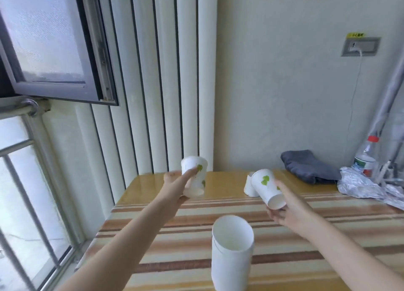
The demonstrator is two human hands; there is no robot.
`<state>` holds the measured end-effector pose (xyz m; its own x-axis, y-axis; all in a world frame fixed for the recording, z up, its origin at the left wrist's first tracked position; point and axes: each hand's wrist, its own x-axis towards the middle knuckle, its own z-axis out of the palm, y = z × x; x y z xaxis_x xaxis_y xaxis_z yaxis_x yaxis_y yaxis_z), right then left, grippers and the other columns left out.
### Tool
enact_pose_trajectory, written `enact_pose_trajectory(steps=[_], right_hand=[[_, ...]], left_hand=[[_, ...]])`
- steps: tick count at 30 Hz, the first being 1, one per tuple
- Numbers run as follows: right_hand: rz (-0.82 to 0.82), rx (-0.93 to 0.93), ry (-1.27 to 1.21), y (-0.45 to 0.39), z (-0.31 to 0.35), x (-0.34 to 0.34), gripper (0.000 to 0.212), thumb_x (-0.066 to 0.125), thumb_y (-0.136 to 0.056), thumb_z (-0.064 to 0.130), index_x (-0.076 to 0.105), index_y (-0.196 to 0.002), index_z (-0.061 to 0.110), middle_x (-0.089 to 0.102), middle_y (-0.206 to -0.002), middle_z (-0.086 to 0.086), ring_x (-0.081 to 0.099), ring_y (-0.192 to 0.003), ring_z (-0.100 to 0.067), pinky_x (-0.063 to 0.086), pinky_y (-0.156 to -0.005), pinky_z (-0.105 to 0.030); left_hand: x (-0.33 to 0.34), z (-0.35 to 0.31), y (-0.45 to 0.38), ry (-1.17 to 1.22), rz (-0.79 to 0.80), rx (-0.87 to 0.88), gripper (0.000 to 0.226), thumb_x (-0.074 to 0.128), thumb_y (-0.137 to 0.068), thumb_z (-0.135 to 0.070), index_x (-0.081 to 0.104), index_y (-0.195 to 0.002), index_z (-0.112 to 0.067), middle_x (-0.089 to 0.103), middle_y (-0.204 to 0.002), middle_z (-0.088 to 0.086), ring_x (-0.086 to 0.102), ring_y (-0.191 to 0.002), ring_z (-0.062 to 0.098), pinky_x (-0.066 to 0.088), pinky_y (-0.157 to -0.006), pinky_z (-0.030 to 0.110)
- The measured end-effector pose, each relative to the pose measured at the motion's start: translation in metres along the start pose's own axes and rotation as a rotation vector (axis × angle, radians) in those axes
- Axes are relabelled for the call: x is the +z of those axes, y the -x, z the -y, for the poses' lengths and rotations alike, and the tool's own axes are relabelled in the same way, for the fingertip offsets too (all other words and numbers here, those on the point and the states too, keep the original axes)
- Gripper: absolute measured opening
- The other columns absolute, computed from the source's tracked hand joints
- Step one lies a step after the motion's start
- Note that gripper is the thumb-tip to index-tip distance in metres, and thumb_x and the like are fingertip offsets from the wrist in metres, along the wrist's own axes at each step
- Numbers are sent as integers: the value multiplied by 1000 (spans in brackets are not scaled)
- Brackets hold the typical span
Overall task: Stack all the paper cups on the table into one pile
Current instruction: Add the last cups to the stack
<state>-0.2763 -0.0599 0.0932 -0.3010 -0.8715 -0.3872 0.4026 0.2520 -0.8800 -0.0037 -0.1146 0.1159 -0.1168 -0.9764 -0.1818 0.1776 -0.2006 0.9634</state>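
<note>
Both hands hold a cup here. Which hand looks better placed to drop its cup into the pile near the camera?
Probably the right hand: its cup is nearer the pile. The left hand holds its cup at the table's far edge.

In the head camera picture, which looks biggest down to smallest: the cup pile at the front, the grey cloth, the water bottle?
1. Cup pile, though it is nearest the camera, which inflates it.
2. Grey cloth.
3. Water bottle, partly hidden behind the foil.
</note>
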Motion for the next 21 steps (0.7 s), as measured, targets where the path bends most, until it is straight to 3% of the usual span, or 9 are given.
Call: enact_pose_trajectory(steps=[3, 7, 11, 14, 18, 21], right_hand=[[87, 23, -143, 40, -14, -23, 42, 65, -84, 44, 60, -109, 11, 63, -103, -12, 57, -78, -23, 47, -72, -32], [154, -46, -147, 89, -18, -40, 48, 68, -85, 31, 56, -125, 7, 63, -121, -19, 65, -95, -32, 53, -88, -43], [181, -279, -72, 127, 3, -32, 40, 62, -89, 18, 54, -127, 6, 67, -112, -15, 66, -98, -31, 58, -82, -45], [176, -485, 51, 150, 19, -17, 38, 63, -88, 10, 53, -124, 6, 67, -113, -14, 67, -97, -24, 61, -75, -42], [155, -647, 205, 157, 21, 4, 58, 78, -75, 16, 49, -125, 17, 63, -120, -11, 68, -99, -17, 58, -83, -46], [193, -748, 340, 157, 10, 23, 68, 82, -70, 12, 45, -126, 24, 63, -117, -9, 68, -93, -14, 60, -74, -33]], left_hand=[[12, -17, 52, 51, 186, 130, 75, 75, -83, -26, 26, -138, -43, 65, -117, 15, 70, -102, 32, 52, -99, 48], [32, -25, 104, -172, 312, 338, 73, 77, -80, -11, 37, -138, -31, 60, -121, 10, 63, -112, 27, 54, -95, 41], [39, -21, 127, -412, 352, 416, 68, 79, -77, -6, 44, -132, -28, 63, -111, -1, 63, -104, 15, 58, -87, 33], [36, -11, 132, -557, 339, 432, 71, 81, -73, -9, 44, -131, -30, 63, -114, -2, 62, -109, 15, 56, -95, 38], [27, 4, 133, -627, 357, 396, 86, 88, -60, -26, 43, -133, -32, 58, -123, -8, 57, -116, 11, 49, -103, 36], [17, 9, 135, -577, 384, 360, 97, 90, -56, -38, 39, -139, -33, 54, -133, -8, 51, -124, 7, 42, -102, 28]])
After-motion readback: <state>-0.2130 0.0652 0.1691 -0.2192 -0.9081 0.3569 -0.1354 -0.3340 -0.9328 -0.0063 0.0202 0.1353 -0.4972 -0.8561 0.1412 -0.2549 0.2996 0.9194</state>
